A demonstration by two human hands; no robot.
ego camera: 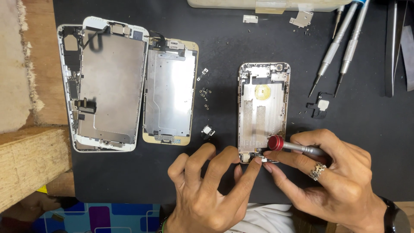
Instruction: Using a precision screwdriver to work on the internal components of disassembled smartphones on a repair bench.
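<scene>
An opened gold phone housing (263, 108) lies on the black mat (224, 51), its inside bare metal. My left hand (207, 185) rests at its bottom left corner, fingertips pressing the lower edge. My right hand (332, 172), wearing a silver ring, holds a silver screwdriver with a red cap (284, 144) lying across the housing's bottom end. Both hands' fingertips meet at the small parts there, which they partly hide.
Two phone screen assemblies lie face down at the left, a large white one (103, 84) and a smaller gold one (170, 92). Several tiny screws (205, 97) and small parts (208, 131) sit between. Two screwdrivers (340, 47) and tweezers (390, 47) lie top right. A wooden block (30, 159) borders left.
</scene>
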